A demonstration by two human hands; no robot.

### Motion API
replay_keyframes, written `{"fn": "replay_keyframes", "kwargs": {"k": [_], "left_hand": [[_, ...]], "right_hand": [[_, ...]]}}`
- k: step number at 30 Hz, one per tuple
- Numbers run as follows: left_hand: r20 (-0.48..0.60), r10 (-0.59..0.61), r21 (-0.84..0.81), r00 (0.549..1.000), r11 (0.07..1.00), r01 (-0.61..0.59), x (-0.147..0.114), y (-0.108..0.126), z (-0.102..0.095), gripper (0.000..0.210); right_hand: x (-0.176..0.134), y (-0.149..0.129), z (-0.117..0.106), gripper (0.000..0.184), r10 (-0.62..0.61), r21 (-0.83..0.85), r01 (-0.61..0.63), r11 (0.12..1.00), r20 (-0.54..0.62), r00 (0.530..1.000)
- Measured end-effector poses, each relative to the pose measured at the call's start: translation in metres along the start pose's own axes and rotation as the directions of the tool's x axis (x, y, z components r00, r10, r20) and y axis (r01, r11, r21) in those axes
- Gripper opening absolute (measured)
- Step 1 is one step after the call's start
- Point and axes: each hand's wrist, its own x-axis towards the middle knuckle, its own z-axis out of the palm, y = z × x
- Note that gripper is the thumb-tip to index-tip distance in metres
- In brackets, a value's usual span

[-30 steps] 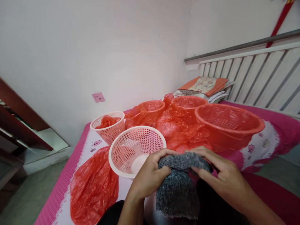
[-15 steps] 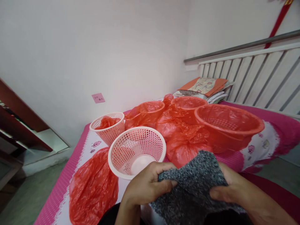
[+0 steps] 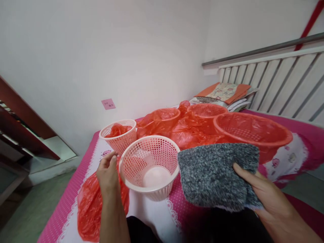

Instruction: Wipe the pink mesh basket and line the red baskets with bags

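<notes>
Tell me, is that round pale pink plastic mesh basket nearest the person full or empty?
Empty. The round pale pink plastic mesh basket stands upright, and its smooth solid bottom shows bare through the open top, with nothing lying inside.

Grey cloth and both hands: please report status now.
Right hand holds grey cloth, folded, raised flat. Left hand open beside pink basket, above red bag. Basket's mouth unobstructed.

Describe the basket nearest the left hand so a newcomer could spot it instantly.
On the pink bed, look beside the left hand for the pale pink basket. Unlike the other baskets, it has no red bag in it.
</notes>
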Motion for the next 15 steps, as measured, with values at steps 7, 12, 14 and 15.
{"fn": "replay_keyframes", "kwargs": {"k": [7, 12, 14, 15], "left_hand": [[0.319, -0.359, -0.017, 0.877, 0.923, 0.384, 0.005, -0.030, 0.005, 0.047], [0.375, -0.393, -0.053, 0.840, 0.895, 0.442, -0.002, -0.025, 0.013, 0.041], [0.402, -0.387, -0.071, 0.830, 0.890, 0.450, -0.006, -0.018, 0.013, 0.045], [0.427, -0.374, -0.074, 0.823, 0.893, 0.444, -0.008, -0.015, 0.014, 0.048]], "right_hand": [[0.014, -0.008, 0.008, 0.043, 0.042, 0.123, -0.027, 0.992, -0.117, 0.992], [0.015, -0.010, 0.006, 0.051, 0.002, 0.099, 0.011, 0.995, -0.130, 0.992], [0.016, -0.011, 0.004, 0.054, -0.023, 0.089, 0.036, 0.995, -0.144, 0.989], [0.016, -0.012, 0.003, 0.054, -0.036, 0.085, 0.050, 0.995, -0.151, 0.988]]}}
